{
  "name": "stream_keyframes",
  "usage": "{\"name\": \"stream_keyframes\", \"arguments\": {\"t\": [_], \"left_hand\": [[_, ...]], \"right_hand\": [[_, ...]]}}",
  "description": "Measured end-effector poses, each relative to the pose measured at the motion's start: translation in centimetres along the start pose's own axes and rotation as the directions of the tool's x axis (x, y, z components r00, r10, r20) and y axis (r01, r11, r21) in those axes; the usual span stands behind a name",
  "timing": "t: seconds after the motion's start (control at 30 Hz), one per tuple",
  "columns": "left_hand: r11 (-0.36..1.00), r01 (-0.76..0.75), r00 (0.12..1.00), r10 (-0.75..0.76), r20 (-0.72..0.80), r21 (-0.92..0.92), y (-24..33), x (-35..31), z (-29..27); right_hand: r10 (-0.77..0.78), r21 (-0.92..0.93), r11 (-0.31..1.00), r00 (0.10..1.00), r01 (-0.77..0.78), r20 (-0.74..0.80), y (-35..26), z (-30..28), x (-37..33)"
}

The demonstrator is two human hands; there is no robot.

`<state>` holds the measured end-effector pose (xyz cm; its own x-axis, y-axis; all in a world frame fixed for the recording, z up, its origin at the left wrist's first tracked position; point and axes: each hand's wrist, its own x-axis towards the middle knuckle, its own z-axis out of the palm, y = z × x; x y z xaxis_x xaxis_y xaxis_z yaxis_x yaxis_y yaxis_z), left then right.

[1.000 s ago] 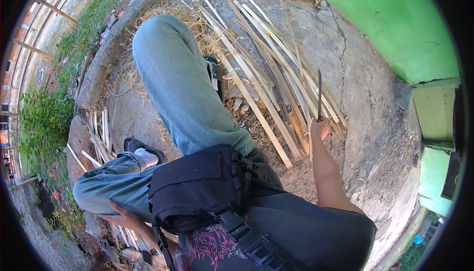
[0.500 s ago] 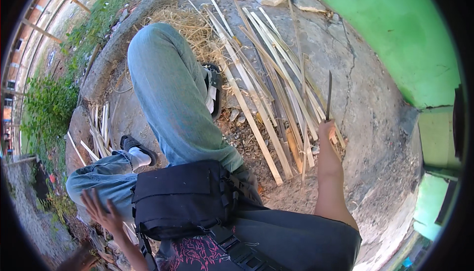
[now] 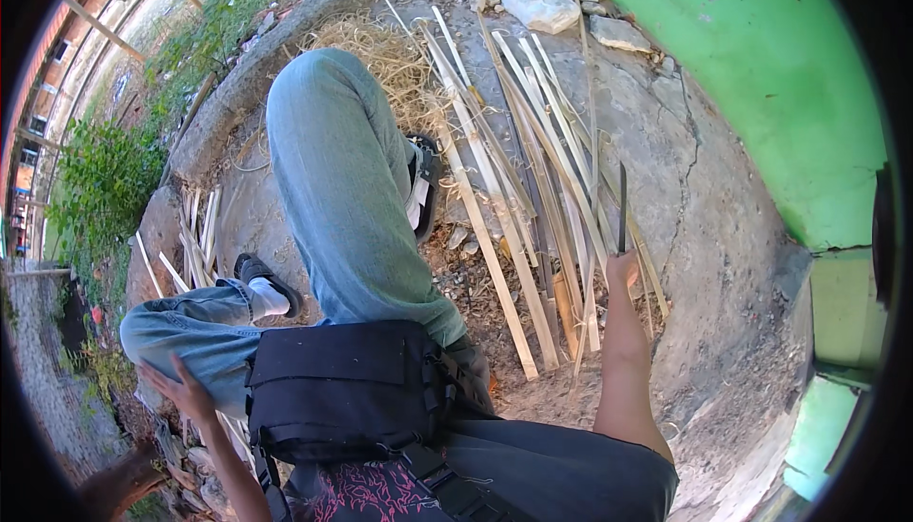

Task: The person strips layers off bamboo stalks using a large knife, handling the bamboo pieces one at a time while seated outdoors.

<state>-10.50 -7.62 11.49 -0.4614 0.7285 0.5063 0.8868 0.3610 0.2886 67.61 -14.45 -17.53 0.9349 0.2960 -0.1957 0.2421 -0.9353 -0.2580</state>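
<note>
Right hand [image 3: 623, 269] closed round 1 knife [image 3: 623, 206], at right edge of 1 big strip pile [image 3: 509, 232] | left hand [image 3: 190, 397] spread at left knee [image 3: 160, 334] | more strips [image 3: 197, 251] left, overlapping, can't count | 2 shoes [image 3: 268, 280] | cracked concrete ground [image 3: 651, 113] | 1 green wall [image 3: 761, 75] right, outdoors

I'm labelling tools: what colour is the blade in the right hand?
The blade in the right hand looks dark, nearly black, in the head view.

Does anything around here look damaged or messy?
Yes. A long, jagged crack runs through the grey ground, right of the pale bamboo-like strips, breaking the surface. Near those strips' far ends, curly shavings lie in a loose tangle, which looks untidy.
</note>
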Motion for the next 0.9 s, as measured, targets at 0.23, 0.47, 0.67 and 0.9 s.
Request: {"name": "stream_keyframes", "arguments": {"t": [0.23,0.47,0.67,0.9], "left_hand": [[0.926,-0.364,0.930,0.368,-0.014,0.101,2.1,-5.7,-0.4],[0.804,-0.560,0.826,0.562,0.054,0.200,1.7,-7.7,0.1],[0.779,-0.583,0.810,0.579,0.091,0.229,0.6,-7.8,-0.1],[0.793,-0.573,0.806,0.591,-0.034,0.207,1.5,-8.0,1.3]], "right_hand": [[-0.010,-0.042,0.999,0.995,0.006,-0.100,-0.5,0.9,-2.7],[-0.077,0.060,0.995,0.997,0.078,-0.012,-1.1,0.3,-7.5],[-0.126,-0.110,0.989,0.934,0.094,-0.335,0.4,0.3,-4.3],[-0.055,0.081,0.994,0.985,0.069,-0.166,-0.8,-0.1,-6.3]]}}
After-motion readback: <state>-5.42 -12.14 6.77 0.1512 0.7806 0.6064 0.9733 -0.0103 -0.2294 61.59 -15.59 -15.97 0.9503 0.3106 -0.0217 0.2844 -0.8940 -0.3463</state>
